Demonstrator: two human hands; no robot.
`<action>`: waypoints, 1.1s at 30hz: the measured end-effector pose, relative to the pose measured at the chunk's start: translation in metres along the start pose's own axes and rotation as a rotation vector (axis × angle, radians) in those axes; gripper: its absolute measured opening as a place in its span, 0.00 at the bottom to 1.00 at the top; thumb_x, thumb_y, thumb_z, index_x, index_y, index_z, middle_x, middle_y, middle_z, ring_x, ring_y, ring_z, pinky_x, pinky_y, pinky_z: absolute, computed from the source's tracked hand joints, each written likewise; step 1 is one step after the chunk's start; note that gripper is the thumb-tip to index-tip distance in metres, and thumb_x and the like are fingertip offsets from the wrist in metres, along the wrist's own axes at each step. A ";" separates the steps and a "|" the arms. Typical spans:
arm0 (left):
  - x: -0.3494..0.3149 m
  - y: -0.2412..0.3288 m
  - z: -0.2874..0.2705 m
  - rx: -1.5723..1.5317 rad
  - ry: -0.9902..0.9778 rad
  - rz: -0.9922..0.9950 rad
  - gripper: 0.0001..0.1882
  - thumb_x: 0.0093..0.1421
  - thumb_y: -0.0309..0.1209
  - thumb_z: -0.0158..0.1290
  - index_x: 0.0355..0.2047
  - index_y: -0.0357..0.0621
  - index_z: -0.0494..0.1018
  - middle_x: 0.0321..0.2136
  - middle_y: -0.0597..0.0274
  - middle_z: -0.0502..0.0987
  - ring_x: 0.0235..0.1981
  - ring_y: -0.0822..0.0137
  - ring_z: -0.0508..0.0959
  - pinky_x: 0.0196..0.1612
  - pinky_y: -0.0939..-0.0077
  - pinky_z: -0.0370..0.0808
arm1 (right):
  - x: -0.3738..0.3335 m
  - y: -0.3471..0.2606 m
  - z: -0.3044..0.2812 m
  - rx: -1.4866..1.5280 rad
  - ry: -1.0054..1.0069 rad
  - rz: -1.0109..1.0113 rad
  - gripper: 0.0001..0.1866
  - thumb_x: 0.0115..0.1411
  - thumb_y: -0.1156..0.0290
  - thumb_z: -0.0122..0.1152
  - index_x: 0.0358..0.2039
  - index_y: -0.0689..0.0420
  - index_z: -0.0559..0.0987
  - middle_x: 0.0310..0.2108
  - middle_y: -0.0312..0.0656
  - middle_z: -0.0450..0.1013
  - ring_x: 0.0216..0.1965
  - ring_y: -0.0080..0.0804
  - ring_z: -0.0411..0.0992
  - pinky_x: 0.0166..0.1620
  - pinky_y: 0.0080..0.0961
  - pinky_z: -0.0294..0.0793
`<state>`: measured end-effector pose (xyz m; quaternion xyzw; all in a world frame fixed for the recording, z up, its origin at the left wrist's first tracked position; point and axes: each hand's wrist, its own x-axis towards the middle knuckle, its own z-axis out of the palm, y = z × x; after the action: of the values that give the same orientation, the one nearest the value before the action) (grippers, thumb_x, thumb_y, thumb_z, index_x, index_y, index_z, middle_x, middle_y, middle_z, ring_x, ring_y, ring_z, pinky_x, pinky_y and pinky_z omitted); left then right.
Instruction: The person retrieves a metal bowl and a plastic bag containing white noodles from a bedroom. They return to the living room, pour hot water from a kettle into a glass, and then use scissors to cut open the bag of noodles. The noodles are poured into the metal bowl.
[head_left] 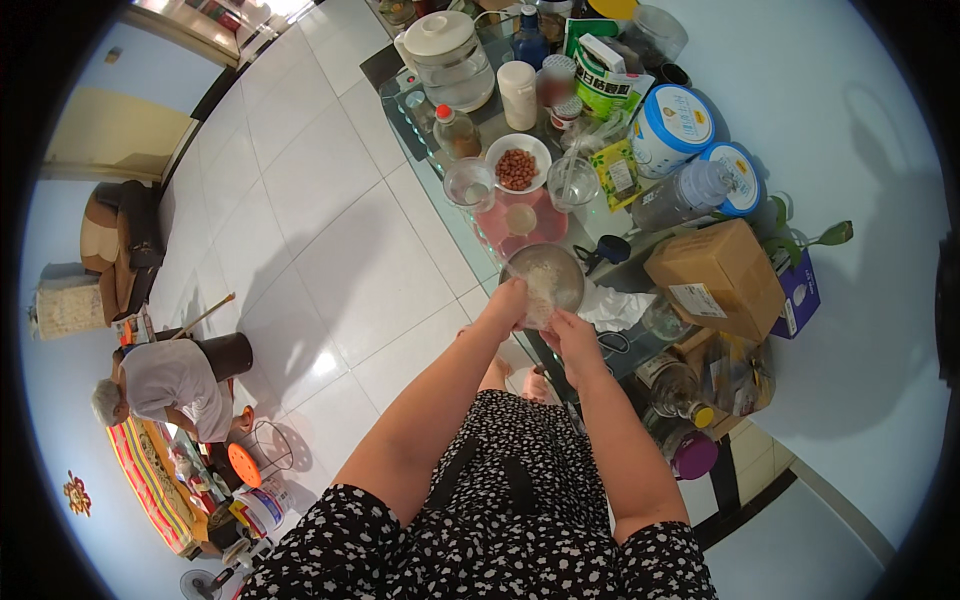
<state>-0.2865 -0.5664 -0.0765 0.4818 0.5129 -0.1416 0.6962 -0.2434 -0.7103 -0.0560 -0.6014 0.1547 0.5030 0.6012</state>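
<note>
A black dress dotted with white fills the foreground, and from it the person's two bare forearms rise side by side toward a crowded glass tabletop. The left hand curls over the near rim of a steel bowl holding pale grain that looks like rice, fingers bent down as if to steady it at the tabletop's edge. The right hand sits just beside it, closed around a small clear bag tipped toward the bowl; whether its contents are pouring cannot be told. Both wrists are drawn close together, elbows tucked against the body, so the work stays directly under the eyes.

Beyond the bowl, a pink tray carries a small cup, flanked by a clear glass and a second glass. A white dish of red-brown nuts stands behind, near a small bottle with a red cap and a lidded electric kettle. To the right lie crumpled white tissue, black-handled scissors, a brown cardboard box, two blue-and-white round tubs and a plastic water bottle on its side.

Across the white tiled floor, well apart, another person in a grey shirt bends over a striped mat.
</note>
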 end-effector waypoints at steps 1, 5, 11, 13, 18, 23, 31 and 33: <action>0.001 0.001 -0.001 0.012 -0.008 -0.002 0.16 0.63 0.40 0.36 0.41 0.44 0.68 0.18 0.64 0.66 0.14 0.70 0.63 0.16 0.72 0.60 | -0.003 -0.004 0.001 0.015 -0.011 0.010 0.18 0.64 0.69 0.51 0.50 0.67 0.70 0.42 0.41 0.72 0.41 0.24 0.72 0.47 0.20 0.73; 0.000 0.009 0.001 0.020 0.017 -0.032 0.14 0.62 0.38 0.37 0.36 0.43 0.68 0.17 0.64 0.65 0.12 0.70 0.61 0.14 0.73 0.57 | -0.010 -0.013 0.003 -0.004 -0.011 0.018 0.18 0.64 0.68 0.50 0.49 0.67 0.71 0.41 0.41 0.72 0.41 0.25 0.72 0.48 0.21 0.73; 0.005 0.004 0.003 -0.029 0.025 -0.077 0.14 0.57 0.31 0.37 0.21 0.36 0.67 0.14 0.55 0.65 0.10 0.64 0.63 0.12 0.68 0.56 | -0.017 -0.019 0.002 -0.048 -0.003 0.019 0.16 0.65 0.68 0.50 0.47 0.67 0.73 0.40 0.41 0.73 0.39 0.25 0.72 0.46 0.21 0.74; 0.000 0.008 0.002 -0.033 -0.015 -0.098 0.13 0.56 0.30 0.37 0.20 0.37 0.67 0.13 0.55 0.64 0.10 0.64 0.62 0.12 0.67 0.56 | -0.017 -0.019 0.000 -0.057 -0.008 0.030 0.16 0.64 0.68 0.50 0.46 0.66 0.73 0.40 0.41 0.73 0.39 0.25 0.72 0.45 0.21 0.74; 0.002 0.000 -0.002 -0.018 -0.068 -0.092 0.14 0.56 0.31 0.38 0.19 0.36 0.66 0.13 0.55 0.65 0.10 0.64 0.61 0.14 0.67 0.57 | -0.019 -0.020 -0.005 -0.064 -0.011 0.030 0.15 0.64 0.68 0.51 0.47 0.65 0.73 0.40 0.40 0.73 0.39 0.25 0.72 0.45 0.21 0.73; -0.017 -0.012 -0.005 0.117 -0.120 0.056 0.17 0.63 0.40 0.38 0.34 0.39 0.71 0.21 0.63 0.69 0.19 0.70 0.68 0.20 0.73 0.65 | -0.027 -0.016 -0.010 -0.016 0.015 0.010 0.17 0.63 0.69 0.51 0.49 0.65 0.71 0.41 0.39 0.73 0.40 0.24 0.72 0.45 0.20 0.73; -0.041 -0.036 -0.023 0.375 -0.150 0.292 0.18 0.61 0.39 0.51 0.45 0.41 0.74 0.32 0.64 0.78 0.34 0.73 0.76 0.37 0.75 0.73 | -0.010 0.007 -0.032 -0.214 -0.100 -0.070 0.16 0.59 0.79 0.54 0.48 0.63 0.72 0.39 0.38 0.74 0.38 0.22 0.72 0.44 0.21 0.72; -0.045 -0.044 -0.021 0.423 -0.139 0.294 0.16 0.60 0.38 0.53 0.42 0.40 0.76 0.32 0.64 0.79 0.33 0.73 0.76 0.37 0.75 0.73 | -0.011 0.013 -0.040 -0.291 -0.104 -0.106 0.14 0.58 0.80 0.55 0.47 0.63 0.73 0.38 0.37 0.74 0.38 0.22 0.72 0.44 0.20 0.71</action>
<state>-0.3485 -0.5845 -0.0614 0.6751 0.3472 -0.1757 0.6267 -0.2420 -0.7531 -0.0639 -0.6626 0.0170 0.5180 0.5408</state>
